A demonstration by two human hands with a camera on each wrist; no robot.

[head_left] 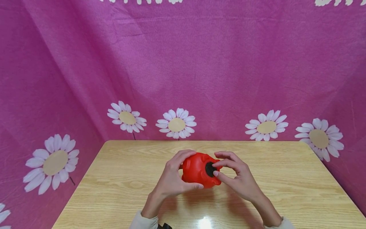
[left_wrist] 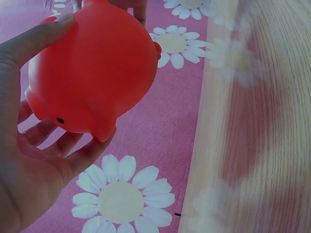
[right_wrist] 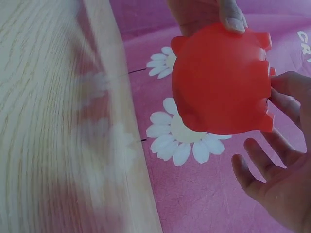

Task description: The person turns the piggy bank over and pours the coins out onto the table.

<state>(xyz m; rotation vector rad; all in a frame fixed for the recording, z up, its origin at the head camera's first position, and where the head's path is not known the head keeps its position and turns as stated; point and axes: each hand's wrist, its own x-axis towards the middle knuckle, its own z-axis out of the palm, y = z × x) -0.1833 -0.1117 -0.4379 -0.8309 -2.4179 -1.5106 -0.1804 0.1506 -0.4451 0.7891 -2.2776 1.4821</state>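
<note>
Piggy bank [head_left: 194, 168] in my left hand [head_left: 172, 178]: plain glossy red; small black eye [left_wrist: 60, 121] on head. Plug [head_left: 210, 169] at my right hand [head_left: 241, 179]: black. Table [head_left: 123, 190] beneath my hands: pale yellowish-brown, streaked wood grain. Cloth [head_left: 194, 63] beyond my hands: magenta, printed with white-petalled daisies [head_left: 176, 124], pale yellow centres. Sleeve [head_left: 144, 221] behind my left hand: off-white.

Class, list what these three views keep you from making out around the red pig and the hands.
Inside of the red pig: every view, hidden by its outer surface.
Black disc, in full: head view, partly covered by the right hand.
Black item by the left sleeve: head view, cut off by the bottom edge.
Backdrop lettering: right wrist view, cut off by the right edge.
</note>
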